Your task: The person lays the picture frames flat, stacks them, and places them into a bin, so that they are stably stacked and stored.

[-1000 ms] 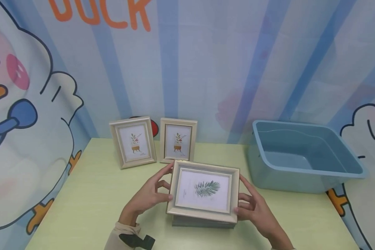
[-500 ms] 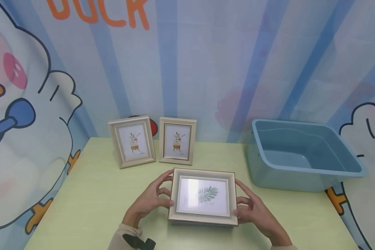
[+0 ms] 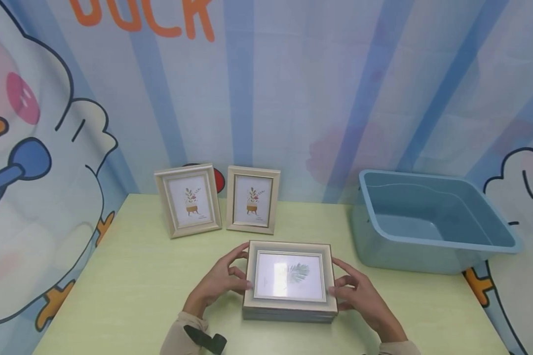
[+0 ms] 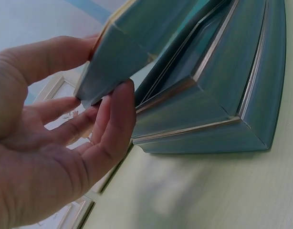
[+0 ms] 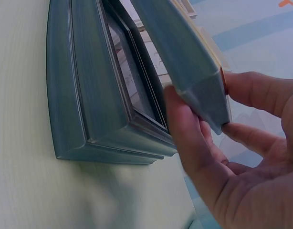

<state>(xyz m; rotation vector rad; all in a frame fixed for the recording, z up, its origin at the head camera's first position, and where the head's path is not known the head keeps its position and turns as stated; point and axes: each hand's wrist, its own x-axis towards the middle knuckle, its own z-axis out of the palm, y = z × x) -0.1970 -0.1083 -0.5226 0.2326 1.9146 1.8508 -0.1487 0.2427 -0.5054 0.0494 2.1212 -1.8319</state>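
A cream picture frame [image 3: 290,305] with a green leaf print lies landscape-wise over a stack of frames [image 3: 288,315] at the front middle of the table. At its left edge, my left hand [image 3: 222,283] pinches it between thumb and fingers. My right hand [image 3: 360,296] grips the opposite edge the same way. Both wrist views show the held frame [image 4: 120,57] at an angle above the stack [image 5: 99,76], with a gap between them. Two upright frames, the left one [image 3: 163,202] and the right one [image 3: 274,202], stand behind, each with a potted-plant print.
An open blue plastic bin [image 3: 404,256] stands at the right rear of the pale green table [image 3: 115,276]. Behind the table hangs a striped blue cloth [image 3: 284,98] with cartoon ducks. A dark strap [image 3: 204,339] sits on my left sleeve.
In the head view, both hands have brought the leaf-print frame down and toward me, from tilted and offset to squared over the stack. The two upright frames and the bin have stayed put.
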